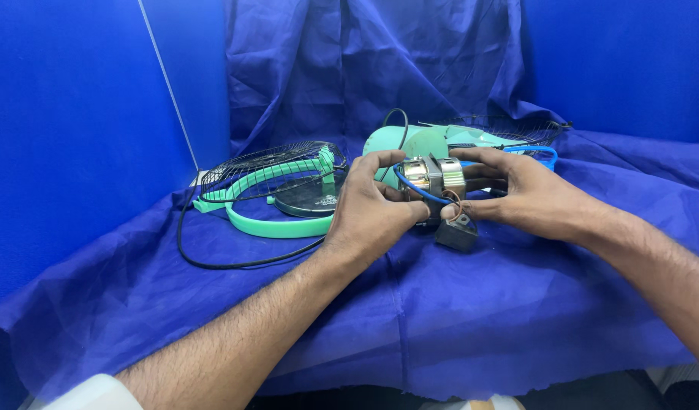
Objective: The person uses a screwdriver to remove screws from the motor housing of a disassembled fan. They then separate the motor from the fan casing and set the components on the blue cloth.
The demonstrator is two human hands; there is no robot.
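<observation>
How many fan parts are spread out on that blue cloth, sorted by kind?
Wire fan guards: 2, one at left and one at the back right
Green guard ring: 1
Green motor housing: 1
Fan motor, held in the left hand and right hand: 1
Grey capacitor box hanging from it: 1
Black power cord: 1
Total: 7

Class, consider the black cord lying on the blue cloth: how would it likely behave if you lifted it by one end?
The black cord lies in a loose curve, so it would probably sag and trail, floppy not stiff. It looks thin, so likely light. It seems to run under the green ring, so it might snag.
</observation>
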